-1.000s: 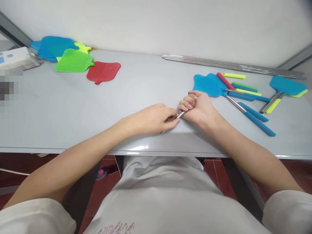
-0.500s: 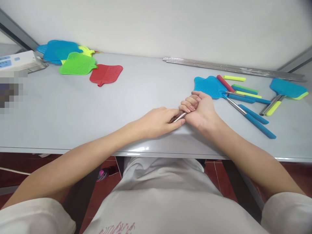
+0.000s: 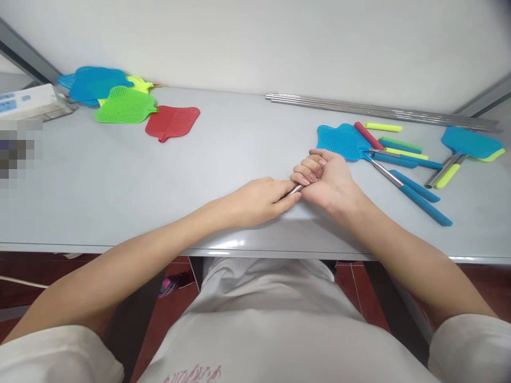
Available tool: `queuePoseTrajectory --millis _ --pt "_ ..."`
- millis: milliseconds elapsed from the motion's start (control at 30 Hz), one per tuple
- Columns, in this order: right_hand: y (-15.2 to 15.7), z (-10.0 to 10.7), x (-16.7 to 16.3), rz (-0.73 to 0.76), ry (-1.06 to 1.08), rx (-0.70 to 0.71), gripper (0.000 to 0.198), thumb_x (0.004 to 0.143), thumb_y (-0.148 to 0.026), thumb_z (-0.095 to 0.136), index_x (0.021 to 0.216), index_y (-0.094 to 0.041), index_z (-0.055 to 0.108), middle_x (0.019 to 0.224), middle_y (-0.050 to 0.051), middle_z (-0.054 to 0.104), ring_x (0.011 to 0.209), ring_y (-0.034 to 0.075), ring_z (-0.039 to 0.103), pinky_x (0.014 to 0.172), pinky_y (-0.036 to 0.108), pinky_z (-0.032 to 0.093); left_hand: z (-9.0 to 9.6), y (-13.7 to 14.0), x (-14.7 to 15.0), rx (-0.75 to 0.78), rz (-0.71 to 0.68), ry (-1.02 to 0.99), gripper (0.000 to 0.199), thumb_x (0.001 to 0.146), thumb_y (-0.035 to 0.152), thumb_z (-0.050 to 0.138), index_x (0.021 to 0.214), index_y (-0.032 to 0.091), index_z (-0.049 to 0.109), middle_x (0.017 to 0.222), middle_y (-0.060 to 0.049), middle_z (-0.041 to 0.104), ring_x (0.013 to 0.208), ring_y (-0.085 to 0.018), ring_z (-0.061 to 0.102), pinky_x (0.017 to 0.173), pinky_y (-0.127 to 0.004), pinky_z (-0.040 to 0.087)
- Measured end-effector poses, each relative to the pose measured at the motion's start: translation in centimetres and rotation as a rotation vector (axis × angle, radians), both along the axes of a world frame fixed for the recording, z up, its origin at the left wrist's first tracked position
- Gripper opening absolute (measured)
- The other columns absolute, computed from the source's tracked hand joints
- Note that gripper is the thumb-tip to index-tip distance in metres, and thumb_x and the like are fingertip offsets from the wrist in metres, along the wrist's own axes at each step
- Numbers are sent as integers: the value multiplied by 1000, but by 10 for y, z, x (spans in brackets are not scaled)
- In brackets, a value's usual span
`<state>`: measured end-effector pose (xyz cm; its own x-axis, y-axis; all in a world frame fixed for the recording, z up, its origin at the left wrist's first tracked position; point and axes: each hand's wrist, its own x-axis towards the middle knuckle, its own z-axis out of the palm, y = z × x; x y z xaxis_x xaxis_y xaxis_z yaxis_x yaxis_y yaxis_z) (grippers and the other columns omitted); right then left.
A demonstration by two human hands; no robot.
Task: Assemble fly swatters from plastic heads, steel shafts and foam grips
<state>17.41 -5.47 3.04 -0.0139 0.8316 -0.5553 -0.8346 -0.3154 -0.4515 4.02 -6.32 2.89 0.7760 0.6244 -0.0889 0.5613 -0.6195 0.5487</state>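
Note:
My left hand (image 3: 261, 200) and my right hand (image 3: 327, 178) meet near the front middle of the grey table (image 3: 120, 186). Both grip one thin metal rod (image 3: 295, 189); only a short silver piece shows between the fingers. My right fist is closed round the rod's far part, and my left fingers pinch its near part. Just behind my right hand lies a blue fly swatter (image 3: 344, 141) with a metal shaft and blue grip.
Loose coloured handle sleeves (image 3: 393, 146) and another blue swatter (image 3: 469, 143) lie at the right. Long metal rods (image 3: 379, 110) run along the back wall. Blue, green, yellow and red swatter heads (image 3: 128, 103) are piled at the back left beside a white box (image 3: 30, 101).
The rod end that stuck out below my left hand is now hidden inside it. Both hands stay close together at the same spot.

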Motion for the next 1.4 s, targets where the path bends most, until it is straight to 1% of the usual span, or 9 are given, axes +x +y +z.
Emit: queuePoseTrajectory --millis 333,633,800,1000,1100,1233,1400 --pt "1 1 1 24 -40 24 34 70 -14 37 55 -19 7 36 -7 10 32 7 12 31 21 16 1 -1 -1 -16 4 -17 33 85 39 26 67 18 43 51 4 40 47 -9 38 48 -24 24" --pt "3 2 4 38 -77 37 34 71 -14 37 54 -19 8 36 -7 11 32 7 13 31 21 18 2 -1 0 -41 32 -42 32 84 39 28 68 18 45 53 4 42 48 -9 40 50 -23 26" --pt "3 2 5 47 -59 35 33 70 -13 37 54 -19 8 36 -6 11 33 7 14 31 21 19 2 -1 1 -47 29 -55 32 84 39 29 66 18 43 51 5 40 47 -8 38 48 -23 25" --pt "1 4 5 65 -124 29 36 73 -15 39 54 -19 9 36 -7 13 33 6 16 33 20 21 4 0 -2 -66 25 -59 33 83 42 30 62 18 38 49 6 36 45 -7 35 47 -23 23" --pt "-1 4 5 61 -121 31 35 73 -15 38 54 -19 9 36 -6 13 33 6 16 33 20 21 6 0 -3 -79 17 -46 33 83 42 31 60 18 37 48 6 34 44 -7 33 46 -23 22" --pt "-3 2 3 74 -110 49 35 72 -15 39 54 -19 9 37 -6 14 33 7 17 33 21 22 8 -1 -4 -117 1 -29 32 83 39 31 61 18 39 46 6 36 43 -7 33 46 -23 23" --pt "-4 0 -1 95 -86 9 34 72 -17 39 55 -19 9 37 -7 13 33 7 16 32 20 20 10 -1 -4 -118 -7 -6 32 81 40 34 60 17 40 45 6 38 41 -6 33 45 -22 23"
